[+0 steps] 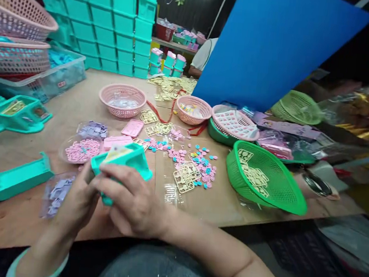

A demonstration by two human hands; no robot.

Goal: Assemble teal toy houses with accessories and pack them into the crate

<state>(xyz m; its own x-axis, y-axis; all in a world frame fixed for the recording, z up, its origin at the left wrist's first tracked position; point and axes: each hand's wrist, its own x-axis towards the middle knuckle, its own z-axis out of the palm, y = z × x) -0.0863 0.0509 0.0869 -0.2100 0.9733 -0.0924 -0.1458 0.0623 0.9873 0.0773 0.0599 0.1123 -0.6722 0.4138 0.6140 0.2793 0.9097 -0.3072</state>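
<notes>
Both hands hold a teal plastic box just above the near side of the table. My left hand grips its left end, with the fingers partly hidden. Across its near side wraps my right hand, fingers curled over the edge. Something pale yellow and white shows inside the box. Behind it lie pink plastic pieces and a dish of small pink parts. To the left rests a teal tray-like part, beside a clear tray of lilac pieces.
Small pink and blue buttons and cream part frames lie on the table. A green basket stands at the right, pink baskets behind. Stacked teal boxes rise at the back left. A blue panel partly hides another person.
</notes>
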